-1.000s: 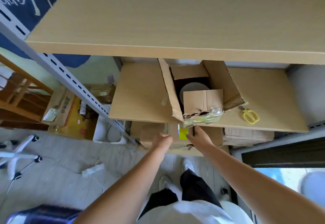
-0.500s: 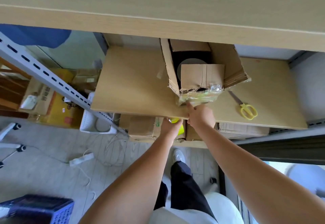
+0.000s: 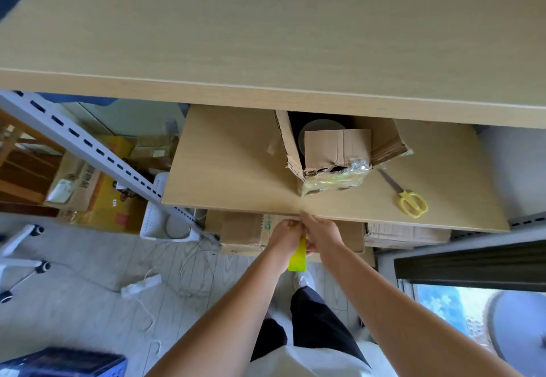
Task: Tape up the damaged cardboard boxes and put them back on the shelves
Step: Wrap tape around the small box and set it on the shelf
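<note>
Head view: left hand (image 3: 285, 233) gripping yellow tape roll (image 3: 297, 256), right hand (image 3: 322, 233) pinching at it, both just below shelf (image 3: 236, 175) edge. Torn box (image 3: 336, 152) at 12 o'clock on shelf, flaps open; scissors (image 3: 409, 200) at 2 o'clock.

— What is the upper shelf (image 3: 266, 36) hiding?
— It is covering the back of the torn cardboard box (image 3: 336, 152); the dark round thing inside is showing only in part.
— And the yellow-green tape roll (image 3: 297, 257)?
— The left hand (image 3: 285, 236) and right hand (image 3: 323, 233) are overlapping it, so each grip is staying unclear.
— The lower boxes (image 3: 245, 231)?
— The middle shelf (image 3: 230, 169) is cutting them off. The blue crate (image 3: 59, 365) is running off the bottom edge.
</note>
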A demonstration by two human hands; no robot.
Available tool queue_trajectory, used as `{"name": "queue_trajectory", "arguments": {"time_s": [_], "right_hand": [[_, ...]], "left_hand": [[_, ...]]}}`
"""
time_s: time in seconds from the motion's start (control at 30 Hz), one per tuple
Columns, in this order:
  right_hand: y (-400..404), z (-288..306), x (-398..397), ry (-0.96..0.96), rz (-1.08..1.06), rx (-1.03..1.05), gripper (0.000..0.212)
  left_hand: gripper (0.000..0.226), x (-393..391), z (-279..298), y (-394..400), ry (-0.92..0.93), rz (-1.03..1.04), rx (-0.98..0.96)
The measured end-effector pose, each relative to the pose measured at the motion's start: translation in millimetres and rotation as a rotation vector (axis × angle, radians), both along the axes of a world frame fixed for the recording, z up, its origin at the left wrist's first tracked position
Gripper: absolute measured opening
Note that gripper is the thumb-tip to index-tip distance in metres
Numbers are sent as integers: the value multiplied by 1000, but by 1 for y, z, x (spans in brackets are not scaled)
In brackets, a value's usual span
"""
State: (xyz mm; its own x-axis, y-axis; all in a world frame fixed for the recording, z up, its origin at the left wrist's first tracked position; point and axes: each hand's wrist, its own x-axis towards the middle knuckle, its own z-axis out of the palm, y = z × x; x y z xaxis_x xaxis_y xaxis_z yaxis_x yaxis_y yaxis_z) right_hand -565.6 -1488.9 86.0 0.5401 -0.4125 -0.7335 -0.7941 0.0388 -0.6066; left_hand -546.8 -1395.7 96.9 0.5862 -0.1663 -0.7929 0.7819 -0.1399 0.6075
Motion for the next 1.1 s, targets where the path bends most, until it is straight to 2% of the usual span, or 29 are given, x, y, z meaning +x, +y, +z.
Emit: {"name": "queue_trajectory", "arguments": {"time_s": [0.17, 0.27, 0.33, 0.5, 0.6, 0.67, 0.73, 0.77, 0.8, 0.83, 0.87, 0.9, 0.97, 1.03, 1.1], "right_hand": [[-3, 6, 13, 114, -14, 107, 40], [-8, 11, 16, 89, -4, 174, 20], [-8, 18, 17, 49, -38, 195, 12], [-9, 38, 5, -46, -73, 253, 29], [-14, 49, -12, -196, -103, 241, 20], [-20, 56, -20, -366, -73, 63, 17], [-27, 67, -24, -537, -52, -75, 17], [-30, 74, -25, -602, -75, -77, 17], [-35, 80, -24, -657, -123, -40, 17], [-41, 84, -23, -697, -164, 0, 17], [-47, 86, -22, -730, -183, 30, 18], [-54, 89, -22, -751, -175, 40, 19], [-67, 95, -23, -771, -124, 55, 20], [-76, 100, -25, -785, -44, 60, 23], [-80, 104, -25, -802, 23, 73, 24]], "left_hand": [[28, 14, 23, -2, 204, -46, -83], [36, 11, 33, 1, 277, -37, -132], [32, 8, 36, 3, 302, -16, -157], [15, -7, 48, 4, 239, -17, -147], [22, -19, 66, -3, 145, -68, -85], [29, -21, 84, -10, 83, -132, -22], [56, -20, 101, -13, 40, -242, 0], [72, -18, 108, -13, 1, -341, 35], [84, -15, 114, -12, -82, -500, 129], [86, -9, 120, -10, -218, -667, 260], [76, -1, 125, -9, -412, -772, 374], [59, 9, 132, -10, -632, -778, 441], [29, 37, 145, -19, -993, -617, 464], [21, 69, 152, -35, -1203, -568, 508], [24, 95, 150, -48, -1299, -724, 683]]}}
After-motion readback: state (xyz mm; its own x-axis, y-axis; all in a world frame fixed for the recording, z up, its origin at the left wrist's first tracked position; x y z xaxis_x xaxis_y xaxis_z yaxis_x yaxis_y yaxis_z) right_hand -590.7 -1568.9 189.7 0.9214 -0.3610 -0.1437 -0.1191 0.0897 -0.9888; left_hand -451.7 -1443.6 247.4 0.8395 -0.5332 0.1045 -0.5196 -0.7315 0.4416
